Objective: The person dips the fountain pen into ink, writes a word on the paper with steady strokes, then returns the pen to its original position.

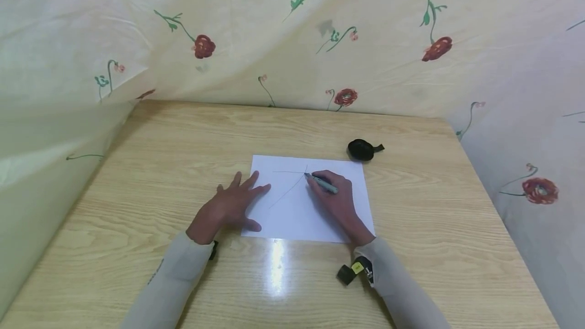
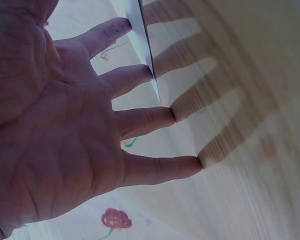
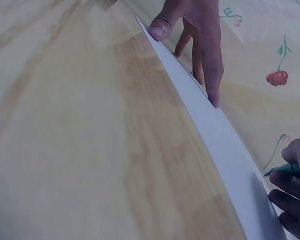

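A white sheet of paper lies on the wooden table, with a few thin dark lines drawn across its upper left part. My right hand grips a green pen, its tip at the paper where the lines meet. In the right wrist view the pen shows between the curled fingers. Spread over the paper's left edge, my left hand rests with straight fingers. The left wrist view shows its palm, some fingertips touching the paper and others the table.
A small black object with a short strap lies just beyond the paper's far right corner. The wooden table extends to both sides. Flower-printed cloth hangs behind the table and along its sides.
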Available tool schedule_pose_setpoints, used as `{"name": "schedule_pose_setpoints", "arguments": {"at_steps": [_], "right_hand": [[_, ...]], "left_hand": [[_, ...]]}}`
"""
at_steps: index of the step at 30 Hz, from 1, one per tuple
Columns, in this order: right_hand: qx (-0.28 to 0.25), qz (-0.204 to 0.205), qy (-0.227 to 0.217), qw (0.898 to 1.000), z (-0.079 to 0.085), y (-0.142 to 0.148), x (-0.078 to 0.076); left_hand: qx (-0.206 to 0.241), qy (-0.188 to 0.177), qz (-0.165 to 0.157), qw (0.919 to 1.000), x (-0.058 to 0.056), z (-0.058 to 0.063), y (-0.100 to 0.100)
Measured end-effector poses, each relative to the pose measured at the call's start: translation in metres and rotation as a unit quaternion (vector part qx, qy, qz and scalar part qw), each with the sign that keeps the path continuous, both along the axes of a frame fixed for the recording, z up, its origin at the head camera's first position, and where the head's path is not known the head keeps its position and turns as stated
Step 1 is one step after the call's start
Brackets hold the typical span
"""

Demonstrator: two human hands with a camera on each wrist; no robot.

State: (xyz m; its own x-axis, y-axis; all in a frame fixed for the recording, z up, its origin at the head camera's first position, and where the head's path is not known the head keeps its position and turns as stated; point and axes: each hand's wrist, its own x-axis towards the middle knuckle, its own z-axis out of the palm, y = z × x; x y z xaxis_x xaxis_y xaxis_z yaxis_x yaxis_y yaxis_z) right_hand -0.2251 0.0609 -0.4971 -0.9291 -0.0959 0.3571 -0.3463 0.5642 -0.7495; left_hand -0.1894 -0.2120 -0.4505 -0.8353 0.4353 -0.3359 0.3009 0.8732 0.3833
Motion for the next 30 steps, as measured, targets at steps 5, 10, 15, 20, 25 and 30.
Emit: {"name": "schedule_pose_setpoints", "arguments": {"at_steps": [5,10,15,20,25,30], "right_hand": [[-0.001,0.000,-0.005,1.000,0.0005,-0.0002,0.0003],[-0.004,0.001,-0.010,1.000,-0.0013,0.0002,-0.0003],[0.000,-0.001,-0.016,1.000,-0.0003,-0.0002,0.0004],[0.002,-0.003,-0.009,1.000,-0.0003,0.0002,0.0022],[0.007,0.002,0.006,1.000,-0.0015,-0.0004,0.0021],[0.010,-0.001,0.007,1.000,-0.0004,0.0007,0.0028]], "left_hand": [[-0.004,-0.007,0.001,1.0000,-0.0007,0.0001,0.0001],[-0.004,-0.008,0.000,1.0000,-0.0004,0.0004,-0.0001],[-0.003,-0.005,0.001,1.0000,0.0000,0.0003,0.0003],[-0.005,-0.005,-0.002,1.0000,0.0000,0.0000,0.0015],[-0.005,-0.005,0.000,1.0000,0.0012,0.0016,0.0010],[0.001,0.002,-0.005,1.0000,0.0019,0.0020,0.0014]]}}
